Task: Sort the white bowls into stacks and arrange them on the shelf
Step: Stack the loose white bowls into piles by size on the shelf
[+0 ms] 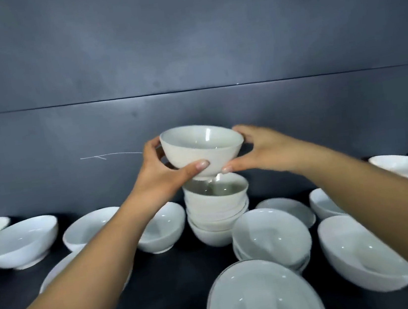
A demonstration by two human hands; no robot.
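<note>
Both hands [213, 158] grip one white bowl [203, 149] just above the stack [216, 209].

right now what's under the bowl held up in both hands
A stack of white bowls stands on the dark shelf, right under the held bowl in the left hand and right hand. The held bowl's base hides part of the top rim, so contact is unclear.
</note>
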